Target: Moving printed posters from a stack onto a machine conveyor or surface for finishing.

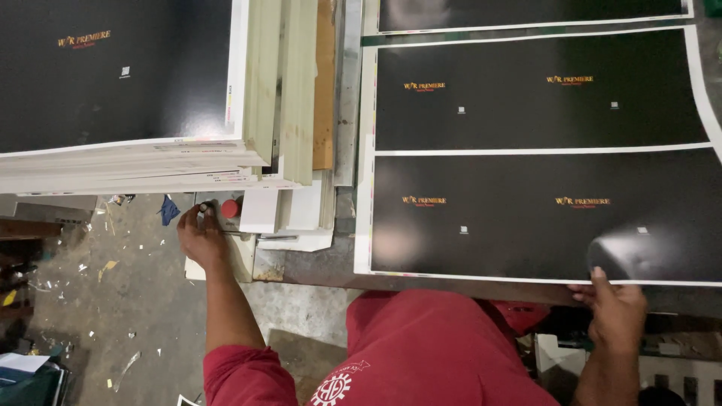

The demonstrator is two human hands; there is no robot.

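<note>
Both hands curl half-closed: left hand (pixel 200 237) touching a control box (pixel 226 248), right hand (pixel 617 308) pinching a black printed sheet (pixel 526 218).

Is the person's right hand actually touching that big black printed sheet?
Touching. The head view shows the right hand at the near edge of the black printed sheet, with a fingertip lying on its white border.

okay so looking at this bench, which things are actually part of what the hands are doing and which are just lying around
In use:
left hand on the control box beside its red button
right hand on the near edge of the black printed sheet

Lying about:
stack of printed sheets
paper scraps on the floor
blue rag
</note>
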